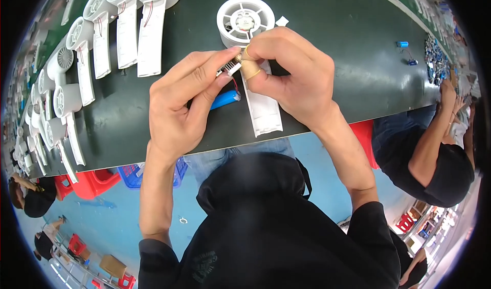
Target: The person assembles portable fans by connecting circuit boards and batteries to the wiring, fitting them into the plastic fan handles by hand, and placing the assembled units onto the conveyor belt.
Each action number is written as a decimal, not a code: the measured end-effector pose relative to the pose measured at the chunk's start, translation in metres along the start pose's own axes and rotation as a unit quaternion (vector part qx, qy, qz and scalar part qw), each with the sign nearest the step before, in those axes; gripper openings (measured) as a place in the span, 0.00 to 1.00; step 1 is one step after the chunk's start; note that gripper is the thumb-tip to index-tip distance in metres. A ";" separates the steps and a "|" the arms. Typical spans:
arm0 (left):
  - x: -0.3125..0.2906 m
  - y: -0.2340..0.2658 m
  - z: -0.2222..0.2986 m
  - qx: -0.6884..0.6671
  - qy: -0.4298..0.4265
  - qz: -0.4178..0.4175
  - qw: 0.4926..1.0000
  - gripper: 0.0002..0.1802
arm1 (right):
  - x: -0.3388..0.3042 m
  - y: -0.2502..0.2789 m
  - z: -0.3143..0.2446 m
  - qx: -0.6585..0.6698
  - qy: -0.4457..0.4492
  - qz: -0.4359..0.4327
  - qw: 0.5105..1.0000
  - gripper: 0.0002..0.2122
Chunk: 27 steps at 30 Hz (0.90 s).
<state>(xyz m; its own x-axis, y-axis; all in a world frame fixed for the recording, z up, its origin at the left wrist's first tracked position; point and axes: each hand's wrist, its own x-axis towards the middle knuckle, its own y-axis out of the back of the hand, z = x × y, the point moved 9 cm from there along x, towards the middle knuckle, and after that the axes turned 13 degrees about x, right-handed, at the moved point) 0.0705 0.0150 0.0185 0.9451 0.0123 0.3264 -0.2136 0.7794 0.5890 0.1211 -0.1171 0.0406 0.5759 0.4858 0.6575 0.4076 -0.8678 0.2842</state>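
My left hand (179, 97) pinches a small circuit board (233, 68) with a white edge between thumb and fingertips. A red wire runs from beside the board to a blue cylindrical battery (226, 100), which lies just under my left fingers. My right hand (299, 72), with yellowish finger cots on its fingertips, is closed in a pinch right against the board; what it grips is hidden. Behind and below both hands lies a white handheld fan body (266, 112), its round fan head (245, 20) at the far side and its long open handle toward me.
Several white fan bodies (152, 38) with red wires stand in rows on the left of the dark green table (348, 28). A blue battery with a board (403, 44) and a pile of such parts (436, 59) lie at the right, near a co-worker's hand (448, 95). Red stools stand below.
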 end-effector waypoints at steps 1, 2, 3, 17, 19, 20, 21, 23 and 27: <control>0.001 -0.001 0.000 -0.008 -0.011 0.005 1.000 0.18 | -0.001 -0.001 0.002 0.007 -0.002 0.002 1.000 0.11; 0.001 -0.001 0.001 -0.015 -0.023 0.011 1.000 0.18 | -0.003 0.000 0.004 0.008 -0.004 0.002 1.000 0.11; 0.001 -0.001 0.002 -0.014 -0.024 0.011 1.000 0.18 | -0.002 0.001 0.005 0.009 -0.008 0.002 1.000 0.10; -0.005 -0.015 0.005 -0.107 0.137 0.054 0.983 0.25 | -0.040 0.002 0.013 0.112 -0.298 0.135 0.938 0.24; -0.004 -0.012 -0.005 -0.287 0.224 0.050 0.930 0.26 | -0.024 -0.002 0.008 0.154 -0.266 0.133 0.942 0.22; 0.002 0.004 -0.010 -0.328 0.207 0.090 0.917 0.26 | -0.013 -0.006 0.004 0.192 -0.252 0.118 0.941 0.21; 0.007 0.035 -0.013 -0.279 0.215 0.098 0.931 0.26 | -0.006 -0.008 0.000 0.206 -0.229 0.107 0.945 0.20; 0.032 0.113 -0.010 -0.121 0.116 0.172 0.971 0.27 | 0.004 0.002 0.000 0.146 -0.202 0.081 0.965 0.21; 0.070 0.276 -0.104 0.081 0.208 0.264 0.938 0.28 | 0.000 0.011 0.038 0.075 -0.303 0.054 0.949 0.21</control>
<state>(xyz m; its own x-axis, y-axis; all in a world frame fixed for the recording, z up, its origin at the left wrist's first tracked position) 0.1036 0.2964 0.1270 0.7046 0.6392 0.3081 -0.6822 0.4908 0.5420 0.1522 -0.1226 0.0166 0.9031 0.4049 0.1434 0.3929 -0.9136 0.1049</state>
